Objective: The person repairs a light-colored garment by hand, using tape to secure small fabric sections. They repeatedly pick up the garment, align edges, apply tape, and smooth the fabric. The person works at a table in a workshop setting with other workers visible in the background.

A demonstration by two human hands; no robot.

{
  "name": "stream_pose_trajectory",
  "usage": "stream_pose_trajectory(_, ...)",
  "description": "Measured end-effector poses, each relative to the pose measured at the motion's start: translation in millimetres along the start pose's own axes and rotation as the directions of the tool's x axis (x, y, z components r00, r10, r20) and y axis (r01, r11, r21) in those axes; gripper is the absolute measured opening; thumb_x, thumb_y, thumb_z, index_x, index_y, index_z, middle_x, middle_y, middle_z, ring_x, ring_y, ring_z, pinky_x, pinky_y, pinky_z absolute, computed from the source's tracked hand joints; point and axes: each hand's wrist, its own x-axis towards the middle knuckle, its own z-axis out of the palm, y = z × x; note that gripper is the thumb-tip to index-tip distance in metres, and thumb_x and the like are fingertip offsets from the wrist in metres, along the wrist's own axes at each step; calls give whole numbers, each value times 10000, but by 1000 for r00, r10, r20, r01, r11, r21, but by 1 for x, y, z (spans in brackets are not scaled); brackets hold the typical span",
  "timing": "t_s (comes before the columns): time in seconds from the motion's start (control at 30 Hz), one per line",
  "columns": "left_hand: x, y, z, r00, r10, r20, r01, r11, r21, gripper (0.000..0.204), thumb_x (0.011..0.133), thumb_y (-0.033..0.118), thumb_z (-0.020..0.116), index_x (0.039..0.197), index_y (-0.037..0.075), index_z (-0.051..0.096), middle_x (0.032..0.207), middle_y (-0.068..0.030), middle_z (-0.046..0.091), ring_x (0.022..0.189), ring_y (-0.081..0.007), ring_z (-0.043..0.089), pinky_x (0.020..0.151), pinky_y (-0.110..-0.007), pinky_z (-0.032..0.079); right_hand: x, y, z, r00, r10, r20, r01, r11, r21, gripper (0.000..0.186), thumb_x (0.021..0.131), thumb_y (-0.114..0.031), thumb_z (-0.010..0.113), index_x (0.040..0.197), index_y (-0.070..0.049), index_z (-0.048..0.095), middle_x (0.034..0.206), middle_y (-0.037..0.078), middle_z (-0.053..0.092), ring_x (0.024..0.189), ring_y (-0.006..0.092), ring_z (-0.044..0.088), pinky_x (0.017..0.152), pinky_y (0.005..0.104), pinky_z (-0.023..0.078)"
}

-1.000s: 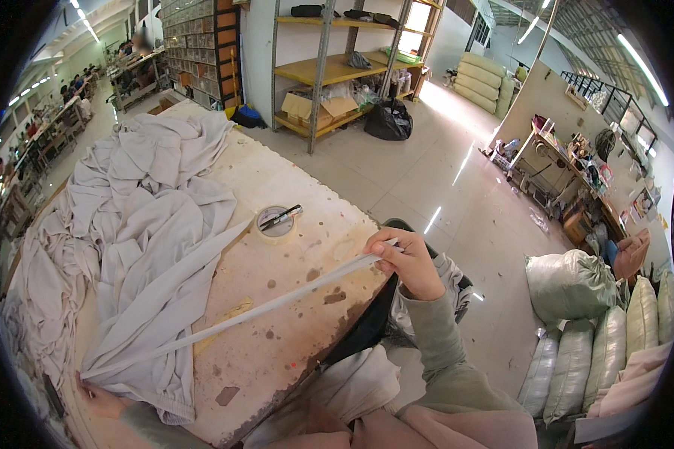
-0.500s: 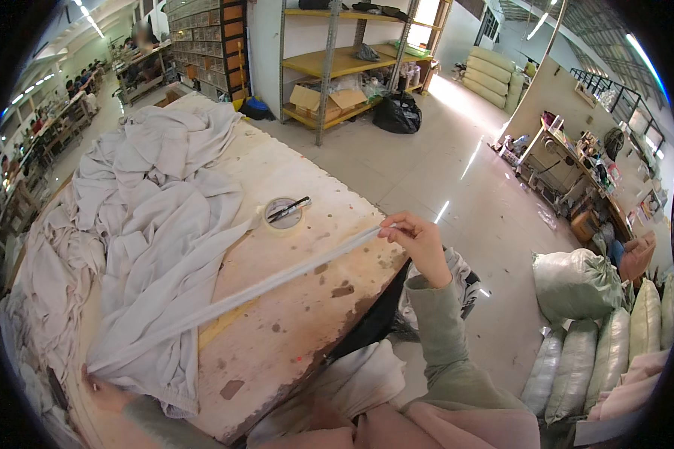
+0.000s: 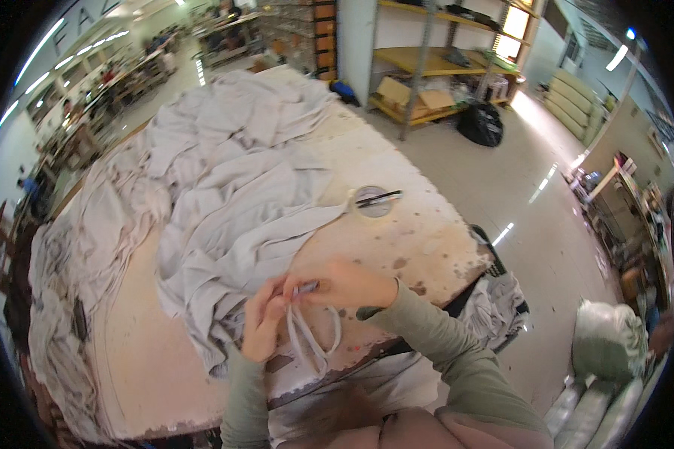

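My two hands meet over the near part of the worktable. My left hand point(image 3: 263, 320) pinches a narrow pale grey fabric strip point(image 3: 295, 338), which hangs below in a loose loop. My right hand point(image 3: 346, 283) closes on the same strip, fingertips against the left ones and blurred by motion. Between the fingers a small greyish bit shows, too smeared to make out. Just beyond lies a large heap of light grey fabric point(image 3: 232, 202), its nearest end with a gathered edge beside my left hand.
A roll of tape point(image 3: 356, 212) with a dark pen point(image 3: 382, 198) across it lies on the stained table point(image 3: 397, 247). Fabric fills a dark crate point(image 3: 494, 310) at the right. Farther off stand a yellow shelf point(image 3: 419, 61), a black bag point(image 3: 479, 124) and stuffed sacks point(image 3: 610, 340).
The strip was stretched diagonally over the table; now it is gathered into a loop. My right hand came in to meet the left. The view has shifted left.
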Motion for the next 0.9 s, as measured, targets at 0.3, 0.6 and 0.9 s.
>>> stream_pose_trajectory(0.3,3,-24,-17,890,-377,-258,317,916,-246,291,862,22,647,1145,-44,629,933,-75,686,756,-83,605,691,-192,484,24,58,52,948,91,-307,49,906,420,326,860,-18,639,1171,-32,541,1143,78,548,971,136,578,811,273,509)
stream_pose_trajectory(0.6,1,-24,-21,859,-416,-300,313,888,-337,214,885,123,652,1007,-51,671,857,-49,675,739,-78,576,700,-216,464,20,55,31,920,335,-204,-168,807,566,295,860,-50,655,1141,-16,572,953,9,577,931,89,550,816,240,453)
stream_pose_trajectory(0.9,2,-23,-12,904,-358,-234,269,901,-341,236,879,107,660,1048,-54,629,929,-53,668,842,-83,596,775,-220,471,18,60,43,917,344,-203,-254,895,367,213,890,-144,640,1058,-12,636,877,12,650,748,74,583,678,221,465)
